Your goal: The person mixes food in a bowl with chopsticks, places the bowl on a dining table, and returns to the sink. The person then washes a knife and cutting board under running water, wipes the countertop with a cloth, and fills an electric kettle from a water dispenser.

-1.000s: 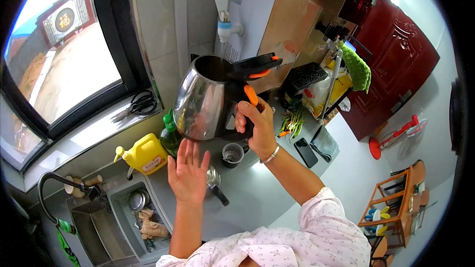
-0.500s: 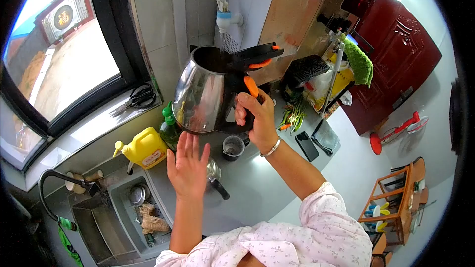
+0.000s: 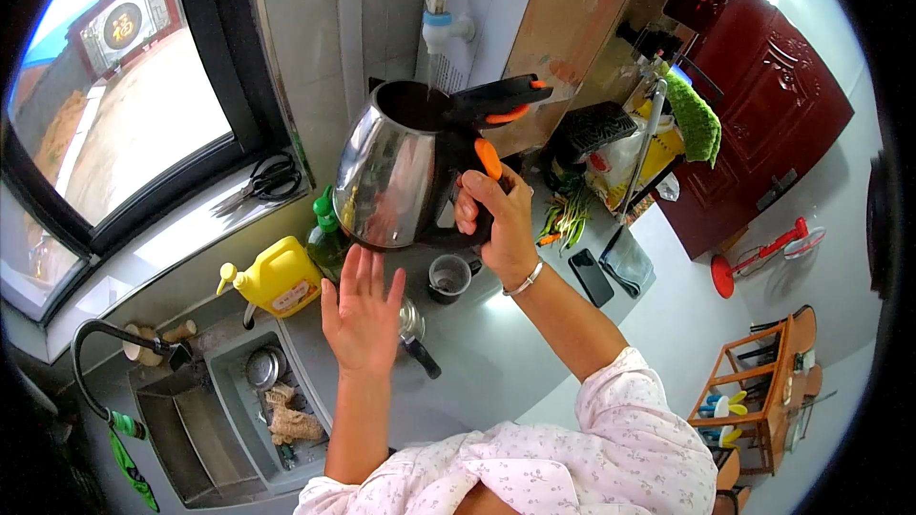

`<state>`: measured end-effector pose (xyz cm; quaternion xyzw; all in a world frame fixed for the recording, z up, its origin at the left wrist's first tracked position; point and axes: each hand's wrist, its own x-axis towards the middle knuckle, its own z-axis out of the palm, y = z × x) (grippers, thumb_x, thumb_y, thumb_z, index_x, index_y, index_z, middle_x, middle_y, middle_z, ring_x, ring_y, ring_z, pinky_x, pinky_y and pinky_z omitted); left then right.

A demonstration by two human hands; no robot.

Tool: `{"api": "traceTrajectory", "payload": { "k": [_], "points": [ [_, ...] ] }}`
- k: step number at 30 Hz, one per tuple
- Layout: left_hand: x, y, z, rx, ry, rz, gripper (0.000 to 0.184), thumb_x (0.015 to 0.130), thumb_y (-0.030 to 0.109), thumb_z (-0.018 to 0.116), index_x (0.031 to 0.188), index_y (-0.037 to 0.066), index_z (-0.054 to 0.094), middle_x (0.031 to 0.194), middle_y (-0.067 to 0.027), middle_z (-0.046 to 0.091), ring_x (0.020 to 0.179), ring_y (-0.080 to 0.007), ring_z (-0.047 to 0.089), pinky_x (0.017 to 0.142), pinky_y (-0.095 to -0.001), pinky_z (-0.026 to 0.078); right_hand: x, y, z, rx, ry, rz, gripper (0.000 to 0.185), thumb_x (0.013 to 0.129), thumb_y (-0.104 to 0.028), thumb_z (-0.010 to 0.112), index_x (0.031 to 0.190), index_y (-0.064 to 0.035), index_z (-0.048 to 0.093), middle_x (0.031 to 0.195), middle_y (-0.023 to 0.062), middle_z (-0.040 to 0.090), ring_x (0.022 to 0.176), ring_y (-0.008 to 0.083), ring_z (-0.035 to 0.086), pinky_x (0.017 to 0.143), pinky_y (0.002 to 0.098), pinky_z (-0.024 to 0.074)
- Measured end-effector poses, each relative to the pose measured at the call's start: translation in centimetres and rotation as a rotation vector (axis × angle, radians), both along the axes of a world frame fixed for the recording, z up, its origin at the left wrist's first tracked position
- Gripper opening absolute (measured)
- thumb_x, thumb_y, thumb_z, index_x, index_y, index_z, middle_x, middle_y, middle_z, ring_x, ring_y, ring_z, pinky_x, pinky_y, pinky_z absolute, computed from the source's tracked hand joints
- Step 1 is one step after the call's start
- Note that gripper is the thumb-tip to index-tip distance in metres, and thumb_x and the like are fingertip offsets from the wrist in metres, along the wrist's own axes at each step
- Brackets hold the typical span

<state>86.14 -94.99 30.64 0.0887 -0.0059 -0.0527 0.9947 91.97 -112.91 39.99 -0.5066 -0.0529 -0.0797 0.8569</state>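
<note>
My right hand (image 3: 498, 219) is wrapped round the black handle of a shiny metal kettle (image 3: 386, 176), holding it up in the air with its black and orange lid (image 3: 501, 100) raised. Water from the blue and white tap (image 3: 438, 30) on the wall runs down at the kettle's open mouth. Under the kettle's base, my left hand (image 3: 361, 319) is spread with the palm up; whether the fingertips touch the metal I cannot tell. Below the kettle stand a dark cup (image 3: 448, 277) and a metal pot with a black handle (image 3: 411, 324).
A yellow jug (image 3: 281, 278) and a green bottle (image 3: 327, 236) stand left, by the sink (image 3: 196, 429). Scissors (image 3: 262, 181) lie on the windowsill. Vegetables (image 3: 570, 217), a phone (image 3: 592, 277) and a cloth (image 3: 627, 259) lie right on the counter.
The kettle and both my hands have risen slightly in view. The kettle's mouth is nearer the tap. My grip on the handle looks the same.
</note>
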Motion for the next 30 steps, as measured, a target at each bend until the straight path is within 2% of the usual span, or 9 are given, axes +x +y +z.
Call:
{"api": "traceTrajectory", "payload": {
  "k": [8,11,13,27,29,30],
  "points": [
    [0.1,-0.01,0.1,0.031,0.014,0.008,0.058,0.096,0.046,0.046,0.135,0.004,0.043,0.144,-0.0123,0.038,0.138,-0.0234,0.03,0.112,-0.0471,0.027,-0.1,0.02,0.2,-0.024,-0.005,-0.006,0.051,0.083,-0.019,0.07,0.124,0.0046,0.05,0.06,0.001,0.049,0.048,0.0095,0.044,0.045,0.024,0.0383],
    [0.09,0.07,-0.03,0.025,0.021,0.007,0.058,0.096,0.046,0.045,0.135,0.004,0.044,0.144,-0.0124,0.038,0.138,-0.0233,0.03,0.112,-0.0473,0.027,-0.1,0.04,0.09,-0.007,-0.005,-0.005,0.043,0.084,-0.02,0.07,0.116,0.0033,0.054,0.059,0.001,0.05,0.047,0.0096,0.045,0.045,0.024,0.0382],
    [0.07,0.17,-0.4,0.021,0.014,0.004,0.058,0.096,0.046,0.046,0.135,0.004,0.044,0.144,-0.0123,0.038,0.138,-0.0233,0.03,0.112,-0.0471,0.027,-0.18,0.01,0.39,-0.08,-0.012,-0.015,0.024,0.08,-0.02,0.068,0.082,-0.0032,0.051,0.058,0.0025,0.047,0.047,0.0112,0.043,0.045,0.0249,0.0383],
    [0.33,0.38,-0.51,0.059,0.02,-0.01,0.056,0.096,0.045,0.045,0.136,0.006,0.043,0.143,-0.01,0.04,0.135,-0.0229,0.034,0.11,-0.0461,0.031,-0.32,0.21,0.69,-0.093,-0.013,-0.034,0.021,0.082,-0.018,0.066,0.083,-0.0018,0.052,0.057,0.0033,0.047,0.046,0.0117,0.044,0.045,0.0255,0.037],
    [0.31,0.48,-0.62,0.229,0.012,-0.004,0.055,0.095,0.043,0.047,0.137,0.008,0.044,0.142,-0.0059,0.042,0.136,-0.0207,0.032,0.11,-0.0456,0.026,-0.33,0.24,0.54,-0.085,-0.012,-0.043,0.021,0.082,-0.018,0.065,0.084,-0.0014,0.052,0.058,0.0035,0.048,0.046,0.0119,0.044,0.045,0.0256,0.0371],
    [0.35,0.64,-0.59,0.23,0.013,-0.003,0.055,0.095,0.043,0.047,0.137,0.008,0.044,0.142,-0.0059,0.042,0.136,-0.0207,0.032,0.11,-0.0456,0.026,-0.35,0.29,0.52,-0.084,-0.011,-0.043,0.021,0.082,-0.018,0.065,0.084,-0.0014,0.052,0.058,0.0035,0.048,0.046,0.0119,0.044,0.045,0.0256,0.0371]
  ]
}}
